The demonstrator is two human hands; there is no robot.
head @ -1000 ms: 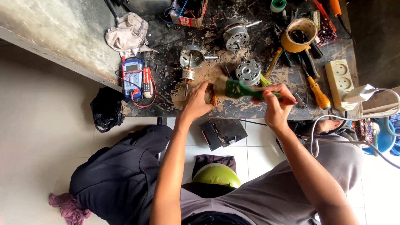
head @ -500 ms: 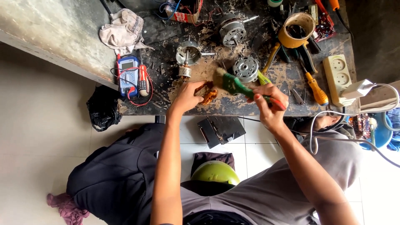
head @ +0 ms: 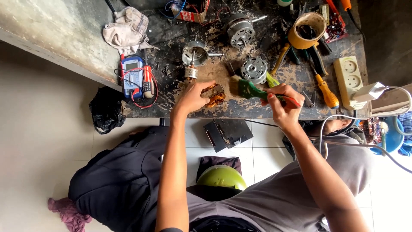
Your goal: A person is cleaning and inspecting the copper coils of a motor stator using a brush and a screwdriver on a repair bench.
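Evidently heavy and rigid, the copper-wound stator [head: 213, 95] sits on the bench [head: 206, 77], left hand [head: 193, 96] fingers clasping its side; right hand [head: 283, 101] fingers pinch a green-handled brush [head: 253, 91].

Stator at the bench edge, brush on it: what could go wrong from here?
1. The stator sits near the bench front edge, held only by the left hand; a hard stroke might push it off.
2. The brush in the right hand may sweep grit onto the open rotor right beside it.
3. The meter and its leads also lie near the edge and could be snagged.
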